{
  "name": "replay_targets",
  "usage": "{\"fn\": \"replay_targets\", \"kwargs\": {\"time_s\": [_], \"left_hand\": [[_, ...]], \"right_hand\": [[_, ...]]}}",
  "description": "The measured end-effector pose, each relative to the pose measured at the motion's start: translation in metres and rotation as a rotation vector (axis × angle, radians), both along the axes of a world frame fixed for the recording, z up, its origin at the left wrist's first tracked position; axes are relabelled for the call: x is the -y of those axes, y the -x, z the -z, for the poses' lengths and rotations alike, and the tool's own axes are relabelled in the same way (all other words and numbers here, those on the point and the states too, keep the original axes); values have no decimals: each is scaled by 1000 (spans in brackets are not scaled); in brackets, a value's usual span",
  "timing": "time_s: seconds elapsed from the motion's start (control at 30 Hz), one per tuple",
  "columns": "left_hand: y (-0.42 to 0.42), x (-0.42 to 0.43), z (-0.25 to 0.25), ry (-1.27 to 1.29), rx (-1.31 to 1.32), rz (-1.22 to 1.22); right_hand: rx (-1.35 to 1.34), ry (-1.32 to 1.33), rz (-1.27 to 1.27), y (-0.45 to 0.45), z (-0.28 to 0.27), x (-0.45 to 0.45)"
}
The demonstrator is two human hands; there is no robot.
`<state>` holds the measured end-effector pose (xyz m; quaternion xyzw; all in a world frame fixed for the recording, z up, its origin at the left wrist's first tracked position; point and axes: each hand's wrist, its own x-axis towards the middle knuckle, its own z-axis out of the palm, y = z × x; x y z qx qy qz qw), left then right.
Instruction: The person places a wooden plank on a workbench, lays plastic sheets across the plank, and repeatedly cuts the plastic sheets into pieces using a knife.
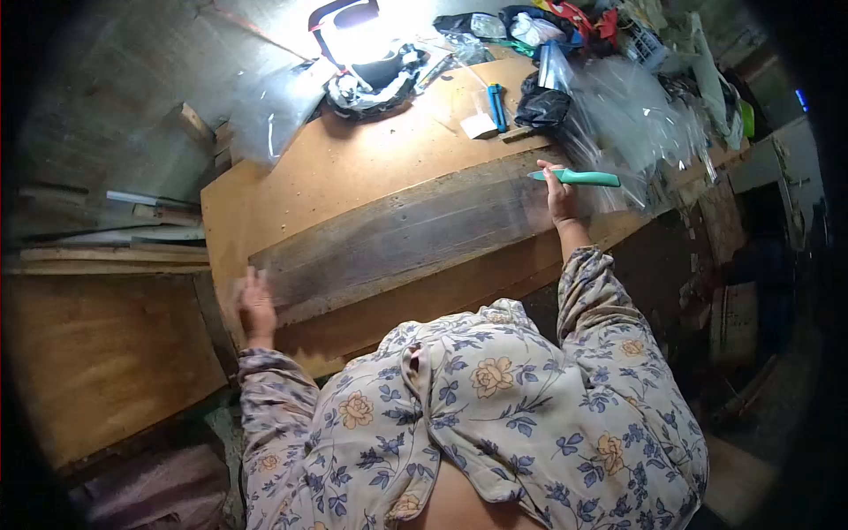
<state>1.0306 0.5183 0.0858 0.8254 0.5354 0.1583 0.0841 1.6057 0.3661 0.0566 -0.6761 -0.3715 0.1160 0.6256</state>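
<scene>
My right hand [560,196] is closed around a small knife [587,178] with a mint-green handle, its short blade pointing left. It is at the right end of a long, dark grey board [389,231] lying slantwise on the work table. Something thin and see-through, apparently a clear plastic film [521,208], covers the board near this hand. At the board's left end is my left hand [256,305], its fingers stretched out and slightly blurred. I see nothing held in it.
A bright lamp [358,40] stands at the table's back, beside a black plastic bag [375,84]. Behind the board lie a blue box cutter [496,108] and a small white piece [479,126]. Clear plastic bags [636,115] pile up at right. Wooden strips [115,256] are at left.
</scene>
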Motion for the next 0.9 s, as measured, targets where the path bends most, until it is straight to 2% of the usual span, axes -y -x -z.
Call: {"fn": "replay_targets", "kwargs": {"time_s": [0.03, 0.1, 0.13, 0.17, 0.2, 0.23, 0.27, 0.33, 0.4, 0.47, 0.5, 0.57, 0.6, 0.63, 0.73, 0.9], "left_hand": [[29, -5, -6, 1, -7, -16], [92, -13, -24, 27, 121, -388], [132, -14, -33, -18, -130, -383], [152, -12, -42, -19, -143, -408], [170, -13, -46, 26, -312, -555], [179, -15, -52, 73, -480, -700], [161, -11, -63, 153, -411, -963], [112, -15, -77, 34, -532, -1175], [47, -5, -89, -182, -440, -805], [-19, 10, -75, -205, -29, -244], [-46, 19, -45, -329, 146, -24], [-103, 56, -29, 28, -140, -87], [-112, 56, -18, 165, -25, -67], [-111, 51, -16, 165, -22, -78], [-100, 36, -13, 113, -291, -159], [-83, 25, -10, 97, -317, -131]], "right_hand": [[-36, 3, -50, 6, 3, -2], [28, 62, -91, 29, -11, -5], [44, 18, -144, 39, -11, -10], [56, -28, -198, 48, -9, -16], [29, -59, -234, 55, -1, -22], [19, -61, -255, 63, 0, -27], [97, -37, -256, 71, -3, -31], [176, -23, -265, 83, -10, -35], [82, 34, -226, 89, -15, -29], [90, 60, -222, 84, -12, -19], [100, 95, -208, 81, -12, -15], [80, 92, -218, 80, -11, -11], [56, 88, -218, 79, -10, -12], [58, 87, -228, 76, -8, -15], [8, 74, -247, 75, -2, -24], [55, 94, -228, 81, -4, -28]]}}
